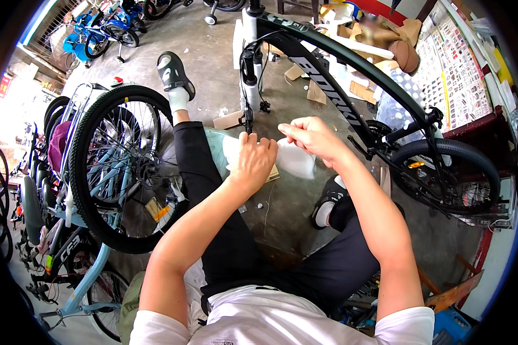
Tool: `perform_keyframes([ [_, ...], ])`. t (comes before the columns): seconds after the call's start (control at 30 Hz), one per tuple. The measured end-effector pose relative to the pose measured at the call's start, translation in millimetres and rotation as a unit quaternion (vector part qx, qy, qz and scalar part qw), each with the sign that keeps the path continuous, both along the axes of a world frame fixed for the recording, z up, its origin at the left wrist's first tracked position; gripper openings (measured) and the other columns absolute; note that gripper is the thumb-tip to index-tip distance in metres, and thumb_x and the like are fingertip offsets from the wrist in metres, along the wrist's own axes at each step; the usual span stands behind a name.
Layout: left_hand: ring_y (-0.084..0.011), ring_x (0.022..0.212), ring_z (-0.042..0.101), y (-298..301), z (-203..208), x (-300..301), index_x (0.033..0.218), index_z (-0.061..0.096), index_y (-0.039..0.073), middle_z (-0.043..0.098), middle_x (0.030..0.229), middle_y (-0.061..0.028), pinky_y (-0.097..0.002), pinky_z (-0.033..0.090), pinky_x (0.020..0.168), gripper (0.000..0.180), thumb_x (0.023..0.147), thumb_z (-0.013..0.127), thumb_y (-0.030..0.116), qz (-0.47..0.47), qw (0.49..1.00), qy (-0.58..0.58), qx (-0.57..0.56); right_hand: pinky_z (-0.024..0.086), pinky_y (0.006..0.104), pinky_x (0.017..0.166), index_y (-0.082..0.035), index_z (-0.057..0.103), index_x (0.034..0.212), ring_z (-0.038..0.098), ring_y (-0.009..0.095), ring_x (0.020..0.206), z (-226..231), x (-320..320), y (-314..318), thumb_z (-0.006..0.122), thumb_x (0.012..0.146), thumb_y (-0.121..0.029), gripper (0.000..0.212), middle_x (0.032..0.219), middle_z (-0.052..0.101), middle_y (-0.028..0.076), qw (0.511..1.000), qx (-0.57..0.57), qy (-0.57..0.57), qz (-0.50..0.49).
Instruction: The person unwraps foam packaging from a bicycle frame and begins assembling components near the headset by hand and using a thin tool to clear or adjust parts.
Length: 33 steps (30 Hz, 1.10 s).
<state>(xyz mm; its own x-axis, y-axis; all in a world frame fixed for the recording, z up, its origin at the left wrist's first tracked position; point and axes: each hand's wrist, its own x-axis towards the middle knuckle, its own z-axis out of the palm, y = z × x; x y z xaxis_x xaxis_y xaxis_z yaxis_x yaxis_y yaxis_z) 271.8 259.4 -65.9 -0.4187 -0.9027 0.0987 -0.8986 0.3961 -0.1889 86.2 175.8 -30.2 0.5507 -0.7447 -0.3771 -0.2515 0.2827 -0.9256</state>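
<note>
Meeting over the concrete floor [207, 86], the two bare hands take centre stage in the head view! The left hand [252, 162] has its fingers curled in narrow, knuckles up, just on the near side of the bicycle fork [251, 95]; what sits under those fingertips is hidden, so I cannot tell if anything is gripped. Over to the right hand [318, 141]: thumb and forefinger drawn together in a tight pinch, pointing toward the left, and if something is caught there, it's too small to call. Between and below the two hands, there's white plastic wrap [298, 161], too overlapped to say which hand, if either, has hold of it. The hands are close together, probably so both can share one small, fiddly job. And look at the legs, spread wide, seemingly to leave working room between the shoes! Just beyond, the black bicycle frame [328, 95] has its fork end near the hands and no wheel in it, likely placed so for easy reach. The loose wheel [144, 167] stands upright beside the left leg, perhaps parked there to be handy; whether it touches the leg, I cannot tell.
</note>
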Motion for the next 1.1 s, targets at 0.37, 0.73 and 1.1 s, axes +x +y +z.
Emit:
perform_keyframes([
  [0.37, -0.0240, 0.105, 0.061, 18.5, 13.0, -2.2, 0.123, 0.064, 0.005, 0.069, 0.105, -0.0038, -0.0470, 0.042, 0.105, 0.041, 0.083, 0.065, 0.013, -0.133, 0.983, 0.127, -0.006, 0.023, 0.0219, 0.044, -0.015, 0.055, 0.067, 0.033, 0.002, 0.047, -25.7, -28.8, -39.8, 0.079, 0.088, -0.049, 0.047, 0.058, 0.043, -0.009, 0.993, 0.016, 0.103, -0.049],
  [0.73, -0.0267, 0.104, 0.062, 22.3, 1.0, -0.6, 0.134, 0.053, 0.000, 0.070, 0.096, -0.0091, -0.0440, 0.044, 0.100, 0.054, 0.081, 0.064, 0.006, -0.121, 0.979, 0.133, 0.093, 0.019, 0.0251, 0.043, -0.018, 0.043, 0.057, 0.029, 0.004, 0.045, -5.9, -21.8, -33.4, 0.078, 0.089, -0.047, 0.056, 0.053, 0.037, -0.009, 0.995, 0.021, 0.088, -0.030],
  [1.1, -0.0264, 0.106, 0.061, 24.8, -3.3, -16.8, 0.129, 0.056, 0.003, 0.070, 0.098, -0.0081, -0.0441, 0.045, 0.099, 0.048, 0.081, 0.064, 0.004, -0.153, 0.972, 0.161, 0.078, 0.021, 0.0263, 0.041, -0.016, 0.041, 0.053, 0.029, 0.005, 0.041, -23.9, -40.2, -43.6, 0.076, 0.091, -0.044, 0.058, 0.050, 0.039, -0.007, 0.991, -0.016, 0.121, -0.059],
])
